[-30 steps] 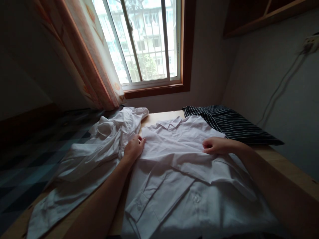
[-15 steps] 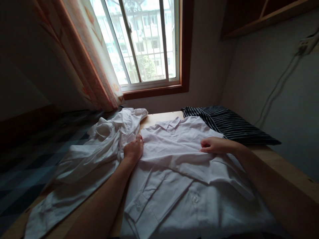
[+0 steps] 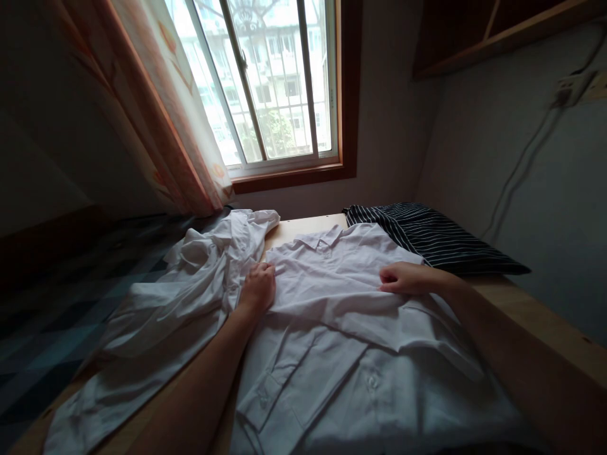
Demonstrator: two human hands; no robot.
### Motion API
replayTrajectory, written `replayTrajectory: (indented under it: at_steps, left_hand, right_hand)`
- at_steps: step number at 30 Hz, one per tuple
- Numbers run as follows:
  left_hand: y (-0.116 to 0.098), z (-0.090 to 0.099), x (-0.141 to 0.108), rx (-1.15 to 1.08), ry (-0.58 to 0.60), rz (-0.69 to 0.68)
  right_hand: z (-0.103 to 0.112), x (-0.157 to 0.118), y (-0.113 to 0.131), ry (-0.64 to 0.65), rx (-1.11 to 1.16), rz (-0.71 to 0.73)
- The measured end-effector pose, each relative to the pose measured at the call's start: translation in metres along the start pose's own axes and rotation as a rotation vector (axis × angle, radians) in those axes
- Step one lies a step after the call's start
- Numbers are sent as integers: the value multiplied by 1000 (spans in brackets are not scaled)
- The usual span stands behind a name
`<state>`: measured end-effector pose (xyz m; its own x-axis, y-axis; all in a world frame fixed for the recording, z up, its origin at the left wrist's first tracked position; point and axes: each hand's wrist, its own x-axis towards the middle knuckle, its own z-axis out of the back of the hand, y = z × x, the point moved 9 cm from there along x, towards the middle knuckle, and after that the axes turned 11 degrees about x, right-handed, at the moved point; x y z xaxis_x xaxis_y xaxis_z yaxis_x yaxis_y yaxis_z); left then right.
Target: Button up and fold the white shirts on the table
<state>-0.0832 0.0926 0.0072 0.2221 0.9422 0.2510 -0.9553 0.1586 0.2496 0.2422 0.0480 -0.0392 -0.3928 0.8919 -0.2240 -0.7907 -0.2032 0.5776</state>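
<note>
A white button-up shirt [image 3: 327, 278] lies spread on a pale wooden board, its collar at the far end and a cuffed sleeve folded across its front. My left hand [image 3: 258, 285] is closed on the shirt's left edge, fingertips partly hidden. My right hand [image 3: 405, 278] is closed in a pinch at the shirt's right side, over the chest area. Wrinkles run across the cloth between both hands. To the left, a second white shirt [image 3: 190, 303] lies crumpled beside my left forearm.
A black striped cloth [image 3: 441, 240] lies at the board's far right. The wooden board [image 3: 535, 316] shows along the right. Dark checked bedding [image 3: 42, 328] is at the left. Beyond are a window [image 3: 265, 82], a curtain [image 3: 156, 126] and a wall socket with a cord [image 3: 569, 88].
My left hand has shifted slightly toward me along the shirt's edge, its fingers curled tighter. My right hand stays nearly in place. The view has moved a little.
</note>
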Motion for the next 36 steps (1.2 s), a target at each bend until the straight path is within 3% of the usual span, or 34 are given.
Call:
replayTrajectory:
  at_steps: [5,11,16,21,27,36]
  left_hand:
    - [-7,-15,5,-33,20,-127]
    - [-11,-36,6,-53,13,-170]
    - [-7,-48,13,-48,148,-114]
    - [-9,-46,33,-34,246,-114]
    - [-3,-48,49,-28,100,45]
    - [1,-56,51,-75,137,43]
  right_hand:
    - [1,-2,2,1,3,-22]
    - [1,-5,5,8,2,-30]
    - [2,-6,9,12,0,-35]
    - [3,-8,12,16,-5,-42]
    - [3,-8,14,12,-18,-46]
    - [7,-6,15,-102,-47,-70]
